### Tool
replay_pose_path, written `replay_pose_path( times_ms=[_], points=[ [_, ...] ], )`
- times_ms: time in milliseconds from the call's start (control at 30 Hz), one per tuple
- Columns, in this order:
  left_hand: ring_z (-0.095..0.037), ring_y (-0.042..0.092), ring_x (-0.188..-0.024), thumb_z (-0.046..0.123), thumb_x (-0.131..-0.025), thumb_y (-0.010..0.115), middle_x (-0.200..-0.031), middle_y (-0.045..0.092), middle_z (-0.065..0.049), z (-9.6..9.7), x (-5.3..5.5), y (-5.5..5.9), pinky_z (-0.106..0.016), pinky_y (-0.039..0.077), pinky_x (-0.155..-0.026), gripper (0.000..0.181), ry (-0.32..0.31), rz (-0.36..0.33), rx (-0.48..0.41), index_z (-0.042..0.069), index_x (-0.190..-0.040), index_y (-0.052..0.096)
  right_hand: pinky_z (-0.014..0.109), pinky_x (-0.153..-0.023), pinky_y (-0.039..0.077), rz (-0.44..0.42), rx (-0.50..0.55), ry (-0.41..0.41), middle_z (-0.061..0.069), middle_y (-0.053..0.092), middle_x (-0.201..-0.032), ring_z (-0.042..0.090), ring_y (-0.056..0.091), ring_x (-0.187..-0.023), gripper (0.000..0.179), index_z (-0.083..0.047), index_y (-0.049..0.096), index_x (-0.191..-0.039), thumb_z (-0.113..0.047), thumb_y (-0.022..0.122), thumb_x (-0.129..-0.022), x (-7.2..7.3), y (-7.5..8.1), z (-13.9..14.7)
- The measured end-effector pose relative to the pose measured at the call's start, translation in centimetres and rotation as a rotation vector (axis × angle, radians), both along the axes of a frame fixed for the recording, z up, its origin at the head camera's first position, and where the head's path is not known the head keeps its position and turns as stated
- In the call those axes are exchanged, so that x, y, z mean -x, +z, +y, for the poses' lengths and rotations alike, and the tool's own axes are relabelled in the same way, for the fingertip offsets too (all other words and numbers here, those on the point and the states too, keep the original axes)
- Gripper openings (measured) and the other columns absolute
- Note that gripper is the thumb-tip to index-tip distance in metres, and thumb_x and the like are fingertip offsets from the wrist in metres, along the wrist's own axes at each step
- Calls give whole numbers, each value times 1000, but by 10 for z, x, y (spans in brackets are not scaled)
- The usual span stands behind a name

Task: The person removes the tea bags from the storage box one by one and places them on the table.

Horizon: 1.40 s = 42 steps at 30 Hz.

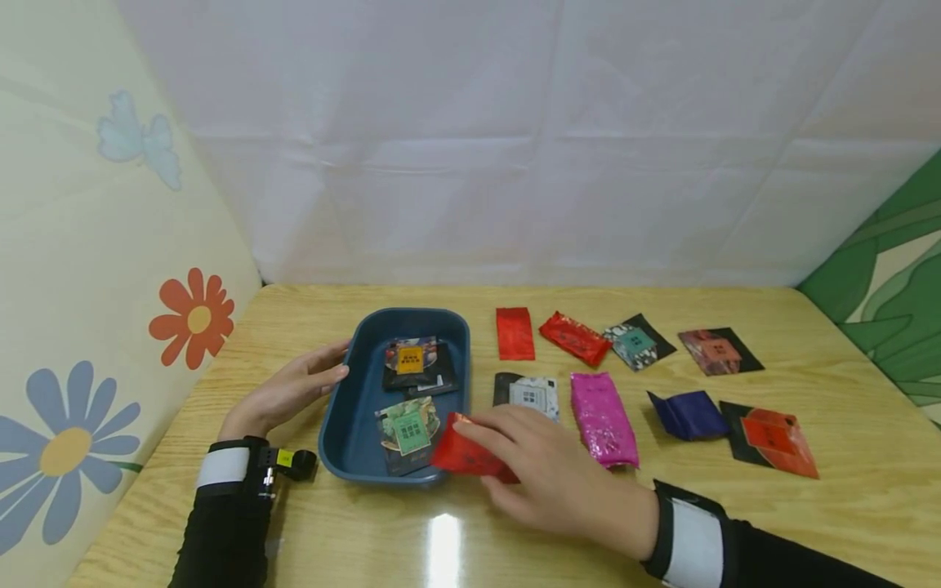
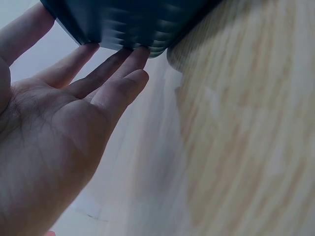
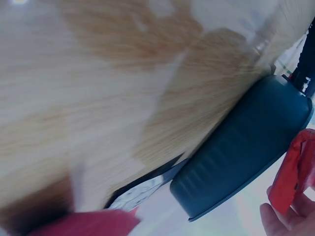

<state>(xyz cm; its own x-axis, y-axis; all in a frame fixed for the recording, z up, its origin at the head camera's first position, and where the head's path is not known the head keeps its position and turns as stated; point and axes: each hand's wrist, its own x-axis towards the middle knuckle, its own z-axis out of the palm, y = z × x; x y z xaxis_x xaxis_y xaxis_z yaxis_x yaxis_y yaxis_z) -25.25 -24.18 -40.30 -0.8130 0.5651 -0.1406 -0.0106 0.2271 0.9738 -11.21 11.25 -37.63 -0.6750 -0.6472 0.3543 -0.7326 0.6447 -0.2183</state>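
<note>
Hands work apart: the right hand (image 1: pixel 540 469) pinches a red packet (image 1: pixel 470 451) between thumb and fingers, while the left hand (image 1: pixel 297 385) grips nothing, its extended fingers touching the outer wall of a blue tray (image 1: pixel 334 420). The packet is held at the tray's near right corner; whether it already passes over the rim is hard to tell. Its slick-looking wrapper could slip from so light a pinch, or its leading end could snag on the rim and drop onto the desk (image 1: pixel 353 539). The tray might also slide if bumped, since the left hand only braces one side. The packet itself is glossy, bright red and creased, with small dark marks on it.

Inside the tray lie a green-labelled sachet (image 1: pixel 410 433), near the packet, and an orange-labelled sachet (image 1: pixel 409 359) farther back. Just beyond the right hand, a white-labelled sachet (image 1: pixel 532 394) and a pink packet (image 1: pixel 603 418) sit close enough that a wrist or sleeve could nudge them. A purple packet (image 1: pixel 689 415) rests farther right.
</note>
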Motion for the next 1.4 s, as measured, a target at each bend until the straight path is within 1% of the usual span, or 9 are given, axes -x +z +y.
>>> replay_pose_path(
  times_ms=[167, 333, 500, 667, 900, 1133, 1233, 1400],
  points=[
    [-45, 21, -144, 21, -105, 51, -160, 13, -28, -1, -1, 1, -59, 18, -116, 69, -9, 1, -9, -3, -156, 13, 42, -101, 49, 9, 0, -10, 0, 58, -135, 19, 54, -123, 65, -19, 52, -144, -27, 76, -84, -5, -3, 12],
    [-45, 22, -144, 21, -105, 51, -160, 14, -27, -1, 0, 0, -58, 19, -116, 68, -10, -1, -14, -3, -156, 13, 42, -100, 49, -8, -50, -34, 0, 58, -133, 19, 54, -122, 63, -20, 53, -143, -28, 76, -85, -9, -7, 22],
    [-45, 24, -143, 21, -105, 50, -160, 15, -27, 0, 0, -1, -59, 20, -116, 68, -10, 3, -12, -3, -156, 13, 40, -102, 48, -48, -111, -46, -3, 56, -137, 17, 53, -124, 61, -21, 53, -143, -31, 74, -87, -11, -12, 33],
    [-44, 24, -144, 20, -105, 50, -160, 16, -26, 0, 1, -2, -58, 21, -116, 67, -2, -4, -11, -2, -157, 14, 42, -102, 48, -90, -163, -49, -2, 55, -138, 18, 53, -126, 59, -21, 53, -143, -32, 73, -88, -15, -15, 42],
    [-45, 24, -143, 22, -105, 50, -160, 15, -27, -1, 0, -2, -59, 21, -115, 68, -12, 12, -4, -3, -156, 13, 44, -103, 47, -154, -213, -36, -2, 54, -139, 18, 51, -127, 60, -25, 46, -150, -35, 66, -94, -20, -17, 48],
    [-43, 24, -144, 21, -105, 51, -160, 16, -25, -1, 0, -2, -57, 22, -115, 68, 4, -7, 1, -2, -157, 14, 46, -102, 48, -277, -241, -48, -2, 52, -142, 19, 51, -127, 57, -28, 43, -151, -37, 62, -97, -22, -18, 50],
    [-44, 25, -143, 21, -105, 51, -160, 16, -25, 0, 0, -2, -58, 22, -115, 67, 5, -6, 0, -2, -157, 14, 47, -102, 47, -294, -243, -46, -2, 52, -142, 19, 51, -127, 57, -29, 43, -151, -37, 61, -98, -22, -19, 51],
    [-45, 25, -143, 21, -105, 50, -160, 15, -28, 0, 0, -1, -58, 22, -115, 68, -4, 7, 0, -3, -156, 14, 46, -101, 48, -286, -242, -44, -1, 52, -141, 18, 52, -127, 57, -27, 44, -150, -36, 61, -97, -22, -22, 52]
  ],
)
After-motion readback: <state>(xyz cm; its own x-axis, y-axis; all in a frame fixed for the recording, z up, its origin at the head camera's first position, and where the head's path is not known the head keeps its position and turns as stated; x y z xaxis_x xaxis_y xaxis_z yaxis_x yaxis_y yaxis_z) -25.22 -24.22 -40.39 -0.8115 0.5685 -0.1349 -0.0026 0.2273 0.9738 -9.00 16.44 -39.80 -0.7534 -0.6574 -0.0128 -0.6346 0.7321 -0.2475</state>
